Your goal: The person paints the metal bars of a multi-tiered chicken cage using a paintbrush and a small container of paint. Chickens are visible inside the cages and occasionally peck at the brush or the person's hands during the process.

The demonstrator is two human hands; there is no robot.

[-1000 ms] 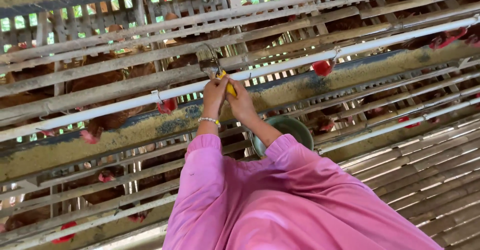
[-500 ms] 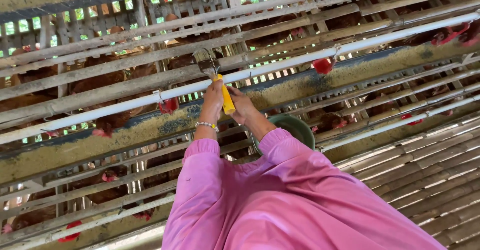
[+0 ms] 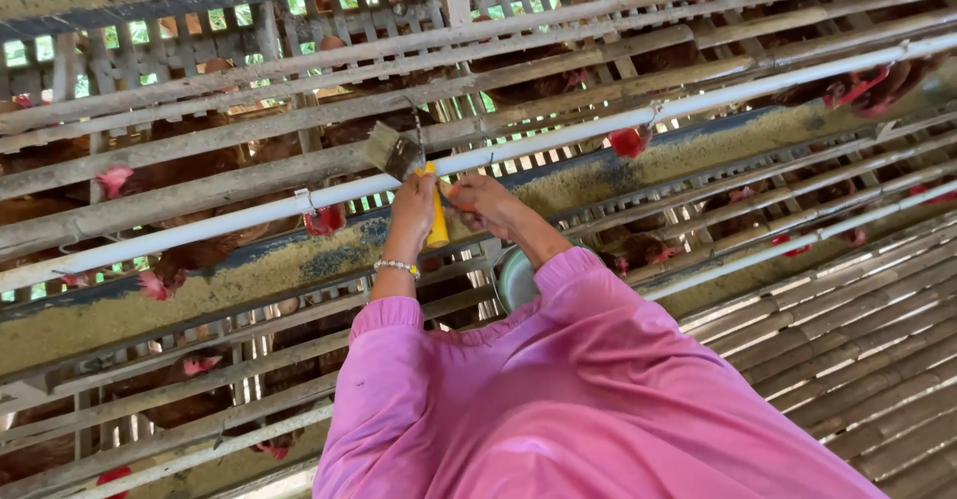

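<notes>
Gripping yellow-handled scraper (image 3: 424, 185) now upright, left hand (image 3: 412, 210) lower.

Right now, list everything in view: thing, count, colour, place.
yellow-handled scraper with a flat grey metal blade: one, held up at the pipe, centre
long white water pipe: one, white, runs across the cage front
feed trough filled with tan crumbly feed: one long run, below the pipe
wooden slat cages: rows, grey-brown, across the whole background
brown hens with red combs: several, exact count unclear, behind the slats
round green bowl: one, mostly hidden behind the right forearm
left hand: fingers wrapped on the scraper handle; beaded bracelet at wrist
right hand: by the handle, grip unclear
pink sleeves: two, bottom centre
</notes>
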